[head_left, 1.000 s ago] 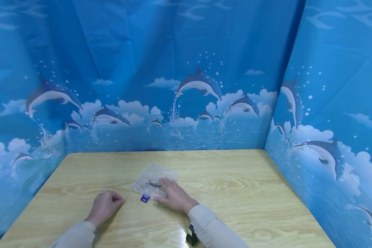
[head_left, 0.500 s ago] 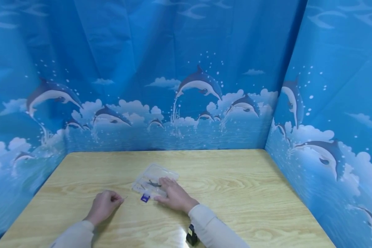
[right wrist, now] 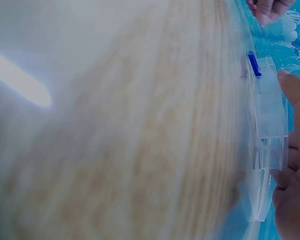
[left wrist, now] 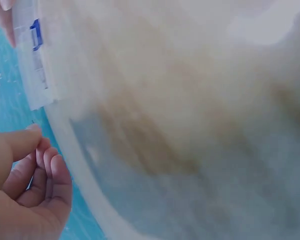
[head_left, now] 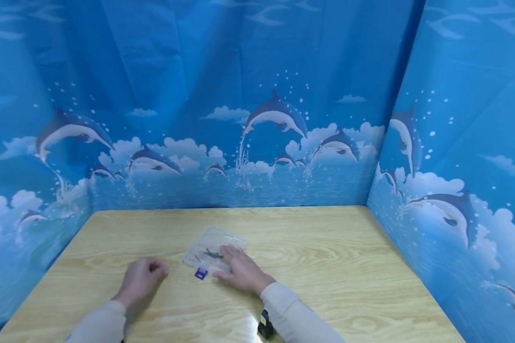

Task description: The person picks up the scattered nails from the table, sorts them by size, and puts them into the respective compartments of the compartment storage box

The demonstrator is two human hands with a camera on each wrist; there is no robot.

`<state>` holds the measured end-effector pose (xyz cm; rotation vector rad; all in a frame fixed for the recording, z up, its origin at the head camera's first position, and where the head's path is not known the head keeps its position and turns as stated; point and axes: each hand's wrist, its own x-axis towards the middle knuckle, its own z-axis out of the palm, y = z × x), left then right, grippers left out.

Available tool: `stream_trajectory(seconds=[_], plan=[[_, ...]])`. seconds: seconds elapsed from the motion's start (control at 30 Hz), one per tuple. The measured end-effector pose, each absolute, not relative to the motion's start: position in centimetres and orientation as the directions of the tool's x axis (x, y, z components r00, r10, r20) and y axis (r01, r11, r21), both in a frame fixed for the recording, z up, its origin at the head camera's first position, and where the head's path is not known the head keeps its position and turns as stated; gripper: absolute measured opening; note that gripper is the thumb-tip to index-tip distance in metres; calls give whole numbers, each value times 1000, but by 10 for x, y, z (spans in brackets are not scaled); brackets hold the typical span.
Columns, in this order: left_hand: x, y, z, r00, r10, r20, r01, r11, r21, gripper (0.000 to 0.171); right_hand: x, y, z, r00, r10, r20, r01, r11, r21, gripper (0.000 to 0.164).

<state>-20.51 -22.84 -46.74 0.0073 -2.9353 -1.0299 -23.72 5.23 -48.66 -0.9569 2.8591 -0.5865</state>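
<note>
My left hand [head_left: 139,281] is just over the table, left of the clear plastic box. In the left wrist view its thumb and forefinger pinch a thin dark sliver [left wrist: 33,121]; only the tip shows, and I cannot tell its kind. The clear compartment box [head_left: 212,237] stands with its lid raised and a blue latch [head_left: 200,273] on the near side. Dark slender metal pieces [head_left: 212,254] lie inside it. On the box's right part rests my right hand [head_left: 242,271], fingers extended, thumb along the near edge [right wrist: 270,115].
The wood-grain table [head_left: 347,267] reaches back to a blue dolphin-print curtain [head_left: 240,181], which also lines both sides. Beside the right sleeve [head_left: 298,314] is a small black block [head_left: 264,326] with a yellow patch.
My left hand has drawn back slightly to the left, away from the box, still pinching. The right hand and the box have stayed in place.
</note>
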Motion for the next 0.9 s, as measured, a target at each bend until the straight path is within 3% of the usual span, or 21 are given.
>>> stream_trajectory(seconds=[0.2,0.9], plan=[[-211,-223,-460,-996,2,84,55,769,637,7,-237,52,-488,-808,-588,50,-560,737,-379,74],[-237,-193,-461,-990,101,100,141,738,660,6,-237,52,-486,-806,-588,61,-565,736,-374,74]])
